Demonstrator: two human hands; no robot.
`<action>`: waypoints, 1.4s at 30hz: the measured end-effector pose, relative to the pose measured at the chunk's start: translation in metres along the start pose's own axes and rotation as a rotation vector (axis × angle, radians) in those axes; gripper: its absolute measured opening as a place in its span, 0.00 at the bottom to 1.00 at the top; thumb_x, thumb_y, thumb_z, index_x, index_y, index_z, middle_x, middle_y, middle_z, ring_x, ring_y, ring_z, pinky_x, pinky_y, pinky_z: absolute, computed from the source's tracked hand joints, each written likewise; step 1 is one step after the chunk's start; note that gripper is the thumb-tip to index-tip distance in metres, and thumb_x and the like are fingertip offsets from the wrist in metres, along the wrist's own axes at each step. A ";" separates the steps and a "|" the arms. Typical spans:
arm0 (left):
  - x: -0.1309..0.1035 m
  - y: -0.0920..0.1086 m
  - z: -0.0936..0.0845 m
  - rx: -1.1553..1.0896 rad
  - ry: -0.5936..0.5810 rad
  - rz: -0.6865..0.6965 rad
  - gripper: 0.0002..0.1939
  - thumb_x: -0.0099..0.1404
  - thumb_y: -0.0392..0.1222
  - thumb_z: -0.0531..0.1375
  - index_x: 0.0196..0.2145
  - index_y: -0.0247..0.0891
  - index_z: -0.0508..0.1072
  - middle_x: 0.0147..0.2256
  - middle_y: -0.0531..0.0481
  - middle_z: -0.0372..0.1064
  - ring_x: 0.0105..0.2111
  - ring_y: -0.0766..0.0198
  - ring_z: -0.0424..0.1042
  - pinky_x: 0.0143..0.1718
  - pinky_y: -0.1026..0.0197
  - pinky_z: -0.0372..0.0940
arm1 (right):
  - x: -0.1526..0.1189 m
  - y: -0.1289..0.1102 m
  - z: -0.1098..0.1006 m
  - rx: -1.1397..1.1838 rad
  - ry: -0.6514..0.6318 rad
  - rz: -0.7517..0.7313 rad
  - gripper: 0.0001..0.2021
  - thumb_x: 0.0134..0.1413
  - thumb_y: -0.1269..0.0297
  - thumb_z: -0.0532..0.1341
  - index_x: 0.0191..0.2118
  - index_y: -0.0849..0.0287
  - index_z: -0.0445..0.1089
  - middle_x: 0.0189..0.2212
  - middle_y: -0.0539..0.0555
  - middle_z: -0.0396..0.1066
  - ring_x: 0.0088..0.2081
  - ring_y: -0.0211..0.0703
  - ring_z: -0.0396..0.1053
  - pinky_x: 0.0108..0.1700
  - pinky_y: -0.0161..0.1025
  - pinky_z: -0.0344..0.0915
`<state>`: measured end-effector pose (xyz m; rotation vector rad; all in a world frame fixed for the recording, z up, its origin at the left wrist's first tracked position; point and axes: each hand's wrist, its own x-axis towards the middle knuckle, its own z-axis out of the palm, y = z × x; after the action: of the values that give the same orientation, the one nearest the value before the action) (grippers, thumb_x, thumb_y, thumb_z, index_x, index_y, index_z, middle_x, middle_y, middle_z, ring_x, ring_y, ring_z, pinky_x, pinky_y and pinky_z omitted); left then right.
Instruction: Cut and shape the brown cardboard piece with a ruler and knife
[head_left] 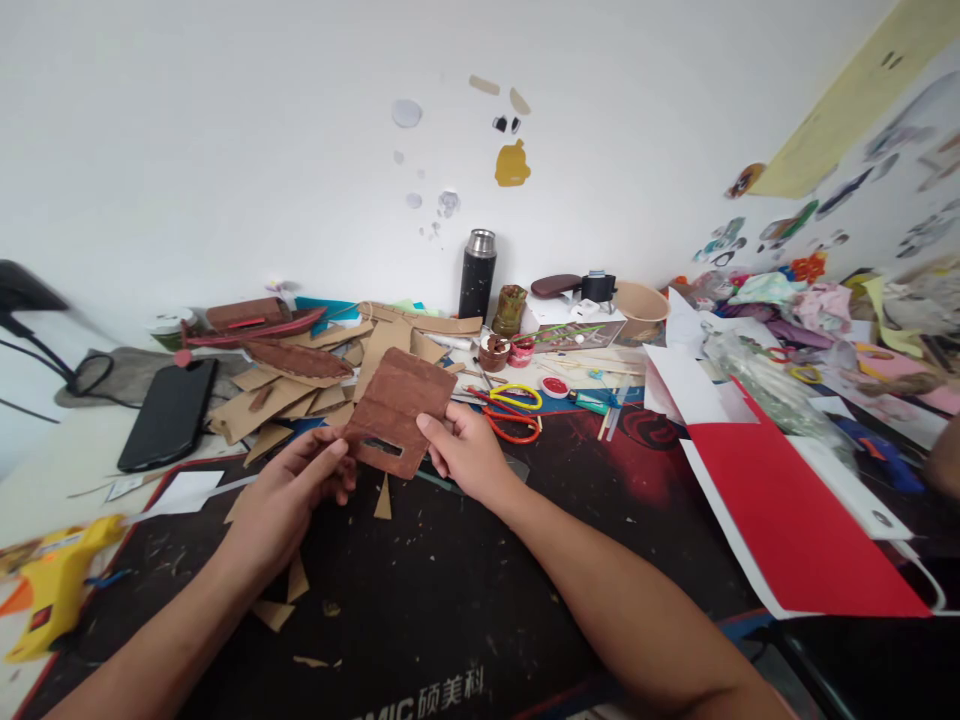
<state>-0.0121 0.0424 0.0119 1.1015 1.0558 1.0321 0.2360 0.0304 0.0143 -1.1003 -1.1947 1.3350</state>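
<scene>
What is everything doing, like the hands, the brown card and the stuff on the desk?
Brown card, held up, slot cut through it
Right hand, pinching the card
Left hand, fingers at the card's edge
Black flask, standing upright
Yellow glue gun, lying on its side
Black phone, lying down, dark

The flask (478, 275) pairs matt black with glossy metal at its neck. The scraps (268, 408) look like plain brown cardboard.
</scene>
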 end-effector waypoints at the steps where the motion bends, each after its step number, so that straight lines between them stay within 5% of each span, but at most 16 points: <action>1: 0.000 0.001 -0.001 0.056 0.015 0.020 0.25 0.62 0.63 0.80 0.43 0.43 0.82 0.29 0.52 0.76 0.27 0.60 0.73 0.29 0.61 0.67 | -0.001 0.000 0.000 -0.034 -0.002 -0.014 0.24 0.67 0.34 0.69 0.43 0.52 0.71 0.19 0.39 0.64 0.19 0.37 0.59 0.24 0.36 0.54; 6: -0.004 0.005 -0.004 0.317 0.062 0.083 0.21 0.64 0.63 0.79 0.37 0.44 0.82 0.27 0.53 0.76 0.26 0.60 0.71 0.30 0.61 0.65 | -0.003 0.008 0.003 -0.181 0.028 -0.081 0.20 0.71 0.40 0.67 0.47 0.53 0.75 0.23 0.43 0.65 0.24 0.41 0.63 0.29 0.38 0.59; 11: -0.004 0.006 -0.002 0.504 0.074 0.097 0.28 0.62 0.75 0.73 0.34 0.46 0.80 0.26 0.55 0.75 0.27 0.59 0.71 0.31 0.59 0.66 | -0.002 0.017 0.004 -0.301 0.050 -0.126 0.17 0.72 0.44 0.69 0.48 0.54 0.78 0.31 0.48 0.73 0.32 0.44 0.69 0.35 0.38 0.63; 16: -0.004 0.005 0.000 0.583 0.060 0.098 0.34 0.61 0.83 0.68 0.35 0.47 0.79 0.27 0.54 0.76 0.26 0.58 0.72 0.32 0.56 0.69 | -0.003 0.016 0.002 -0.247 0.012 -0.074 0.18 0.73 0.44 0.66 0.51 0.54 0.77 0.26 0.45 0.68 0.29 0.44 0.68 0.31 0.38 0.62; 28: -0.002 0.009 0.001 0.503 0.037 0.107 0.38 0.59 0.86 0.67 0.34 0.46 0.78 0.28 0.51 0.76 0.27 0.58 0.72 0.31 0.57 0.72 | -0.004 0.007 0.004 -0.152 -0.022 -0.054 0.19 0.70 0.39 0.67 0.45 0.51 0.72 0.21 0.40 0.62 0.22 0.39 0.61 0.27 0.38 0.58; 42: -0.001 0.003 -0.002 0.349 0.045 0.046 0.32 0.60 0.78 0.72 0.33 0.45 0.78 0.26 0.53 0.74 0.26 0.60 0.72 0.31 0.58 0.69 | -0.001 0.001 0.000 -0.062 -0.055 -0.014 0.25 0.70 0.32 0.65 0.45 0.52 0.71 0.18 0.39 0.65 0.17 0.36 0.58 0.23 0.35 0.55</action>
<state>-0.0148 0.0422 0.0147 1.3932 1.2847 0.9327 0.2360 0.0295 0.0133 -1.1034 -1.2896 1.3320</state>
